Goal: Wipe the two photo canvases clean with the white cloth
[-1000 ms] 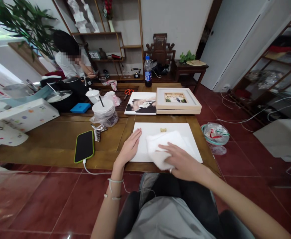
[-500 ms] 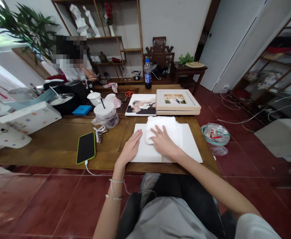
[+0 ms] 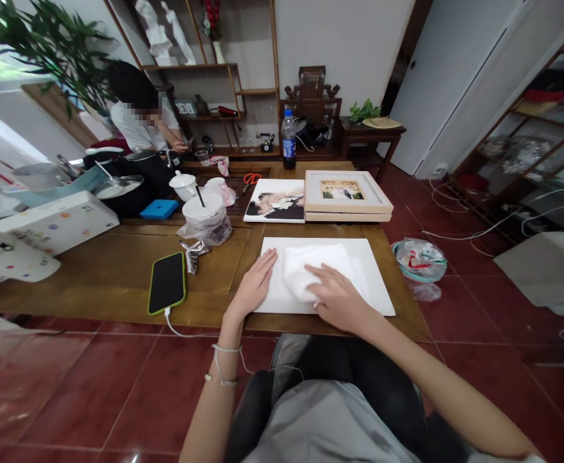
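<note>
A flat white board [image 3: 375, 283] lies at the table's front edge. On top of it is a folded white towel [image 3: 298, 273], slightly smeared by motion. My right hand [image 3: 337, 292] has hold of the towel at its near right part, the index finger stretched over it and the other fingers bent. The fingertips are partly hidden in the cloth. At the board's left side my left hand [image 3: 257, 283] rests flat and open, fingers extended on the edge.
Behind the board lie a photo print [image 3: 274, 202] and a framed picture [image 3: 378, 200], with a cola bottle [image 3: 289, 145] beyond. To the left are a phone [image 3: 166, 283] on a cable, a lidded cup [image 3: 204, 215] and orange scissors [image 3: 251, 179]. Another person [image 3: 141, 122] sits at the far left.
My right hand and the towel have moved toward me over the board, away from the framed picture. My left hand stays in place on the board's edge.
</note>
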Demonstrator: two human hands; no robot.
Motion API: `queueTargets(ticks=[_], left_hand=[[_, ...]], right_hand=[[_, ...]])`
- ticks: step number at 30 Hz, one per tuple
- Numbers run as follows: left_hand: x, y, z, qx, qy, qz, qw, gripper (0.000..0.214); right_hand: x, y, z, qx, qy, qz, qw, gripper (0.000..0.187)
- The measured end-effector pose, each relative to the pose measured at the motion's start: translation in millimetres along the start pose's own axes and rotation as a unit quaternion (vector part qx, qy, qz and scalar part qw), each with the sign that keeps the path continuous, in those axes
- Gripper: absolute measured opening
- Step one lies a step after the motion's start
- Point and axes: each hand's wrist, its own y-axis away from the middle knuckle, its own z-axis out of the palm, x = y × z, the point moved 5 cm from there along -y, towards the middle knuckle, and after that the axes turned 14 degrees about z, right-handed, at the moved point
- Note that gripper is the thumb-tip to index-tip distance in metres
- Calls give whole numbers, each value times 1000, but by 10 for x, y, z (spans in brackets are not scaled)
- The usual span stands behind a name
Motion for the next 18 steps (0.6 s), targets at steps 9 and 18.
queueTargets(ticks=[9, 18], left_hand=[[33, -2, -59, 57, 64, -47, 995, 47], [97, 2, -93, 88, 99, -58, 989, 45]], right_hand=[[-306, -412, 283, 45, 99, 62, 992, 29], [-666, 303, 189, -30, 51, -178, 982, 20]])
